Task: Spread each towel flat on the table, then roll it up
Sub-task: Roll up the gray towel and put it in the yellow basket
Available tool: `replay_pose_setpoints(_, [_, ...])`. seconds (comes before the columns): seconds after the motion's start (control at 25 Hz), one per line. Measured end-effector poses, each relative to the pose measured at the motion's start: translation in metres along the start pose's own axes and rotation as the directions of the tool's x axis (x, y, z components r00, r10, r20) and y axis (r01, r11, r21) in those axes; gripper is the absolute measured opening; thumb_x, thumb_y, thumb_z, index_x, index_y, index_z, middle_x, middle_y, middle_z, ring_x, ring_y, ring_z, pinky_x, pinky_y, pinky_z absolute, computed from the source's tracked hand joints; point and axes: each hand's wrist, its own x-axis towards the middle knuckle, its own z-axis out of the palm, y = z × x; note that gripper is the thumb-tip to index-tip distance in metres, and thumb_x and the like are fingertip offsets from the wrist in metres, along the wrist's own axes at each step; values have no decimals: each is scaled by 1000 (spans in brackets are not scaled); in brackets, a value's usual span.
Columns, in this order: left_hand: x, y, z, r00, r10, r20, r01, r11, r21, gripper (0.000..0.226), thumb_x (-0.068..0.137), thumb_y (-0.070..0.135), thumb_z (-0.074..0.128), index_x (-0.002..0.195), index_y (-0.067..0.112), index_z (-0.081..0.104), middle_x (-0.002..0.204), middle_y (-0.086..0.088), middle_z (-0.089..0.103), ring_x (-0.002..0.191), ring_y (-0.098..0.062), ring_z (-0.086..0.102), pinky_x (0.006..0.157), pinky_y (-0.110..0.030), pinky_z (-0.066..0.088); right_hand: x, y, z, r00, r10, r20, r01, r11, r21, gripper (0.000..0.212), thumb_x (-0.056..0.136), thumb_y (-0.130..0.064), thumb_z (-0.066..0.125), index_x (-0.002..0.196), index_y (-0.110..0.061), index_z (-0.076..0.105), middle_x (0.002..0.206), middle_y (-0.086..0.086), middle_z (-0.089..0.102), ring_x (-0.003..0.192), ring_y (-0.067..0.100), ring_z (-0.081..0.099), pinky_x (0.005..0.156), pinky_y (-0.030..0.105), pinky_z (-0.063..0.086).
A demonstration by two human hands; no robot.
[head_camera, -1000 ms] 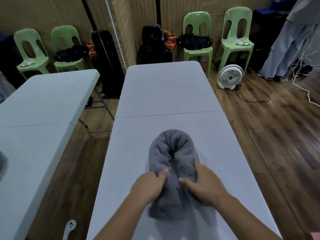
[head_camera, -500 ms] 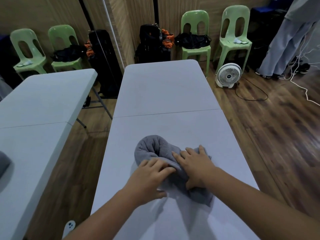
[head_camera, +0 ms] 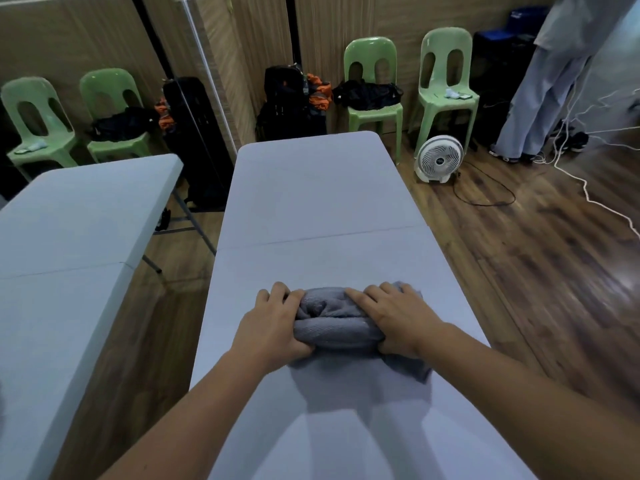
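Note:
A grey towel (head_camera: 337, 322) lies rolled crosswise on the white folding table (head_camera: 311, 209), its axis running left to right. My left hand (head_camera: 272, 323) grips the roll's left end, fingers over the top and thumb under the near side. My right hand (head_camera: 398, 317) clasps the right end the same way. A loose flap of the towel (head_camera: 415, 367) pokes out toward me under my right wrist. Both hands cover the ends of the roll.
A second white table (head_camera: 69, 230) stands to the left across a gap of wooden floor. Green plastic chairs (head_camera: 374, 88) with dark bags line the far wall. A white floor fan (head_camera: 438, 159) and cables lie on the floor at right, near a standing person (head_camera: 550, 84).
The towel, first a long fold pointing away from me, has been turned and bundled into a sideways roll. My hands moved apart from its middle to its two ends.

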Motion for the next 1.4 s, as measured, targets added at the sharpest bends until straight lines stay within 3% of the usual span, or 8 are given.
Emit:
replay_pose_setpoints(0.2, [18, 28, -78, 972, 105, -209, -108, 994, -3, 77, 61, 64, 61, 129, 35, 42, 113, 8, 37, 96, -18, 39, 65, -36, 53, -26, 31, -75, 978, 88, -188, -99, 994, -48, 108, 55, -50, 73, 147, -32, 19, 127, -4, 49, 112, 23, 49, 93, 45, 39])
replay_pose_setpoints(0.4, [35, 108, -97, 953, 235, -192, -240, 971, -7, 74, 61, 64, 60, 127, 38, 42, 111, 11, 36, 97, -15, 39, 66, -30, 47, -100, 76, -79, 953, 236, -191, -239, 971, 6, 108, 52, -55, 71, 146, -37, 21, 126, -8, 49, 113, 20, 48, 94, 45, 40])
replay_pose_setpoints(0.56, [55, 225, -62, 916, 378, -136, -385, 922, -28, 74, 58, 60, 61, 127, 40, 44, 110, 13, 36, 97, -14, 39, 62, -31, 49, -203, 138, -32, 895, 421, -149, -408, 906, 110, 106, 50, -54, 69, 144, -41, 21, 127, -8, 49, 115, 20, 47, 95, 44, 37])
replay_pose_setpoints(0.84, [90, 519, 30, 791, 612, 2, -609, 786, -108, 81, 55, 65, 61, 131, 43, 43, 111, 15, 37, 106, -14, 42, 69, -36, 52, -435, 293, 73, 739, 674, 11, -659, 719, 223, 106, 54, -53, 67, 148, -42, 18, 131, -8, 47, 120, 20, 44, 101, 45, 36])
replay_pose_setpoints(1.04, [105, 717, 97, 647, 756, 96, -735, 653, -184, 86, 53, 65, 64, 133, 40, 45, 113, 10, 41, 105, -20, 45, 75, -38, 51, -589, 380, 135, 574, 809, 128, -808, 534, 250, 106, 52, -53, 64, 148, -39, 20, 132, -6, 48, 119, 21, 47, 99, 46, 39])
replay_pose_setpoints(1.16, [102, 802, 129, 546, 827, 133, -799, 561, -216, 87, 53, 64, 63, 134, 36, 47, 115, 7, 42, 104, -24, 44, 79, -39, 50, -657, 402, 161, 483, 859, 171, -865, 436, 250, 105, 54, -53, 64, 149, -38, 20, 136, -5, 49, 120, 25, 49, 100, 48, 38])
replay_pose_setpoints(1.4, [89, 925, 209, 241, 953, 183, -923, 284, -260, 88, 52, 64, 66, 131, 28, 54, 112, 4, 45, 104, -23, 45, 78, -43, 51, -753, 394, 230, 237, 936, 261, -955, 174, 242, 106, 52, -54, 62, 149, -35, 25, 133, -4, 52, 121, 24, 50, 98, 50, 41])
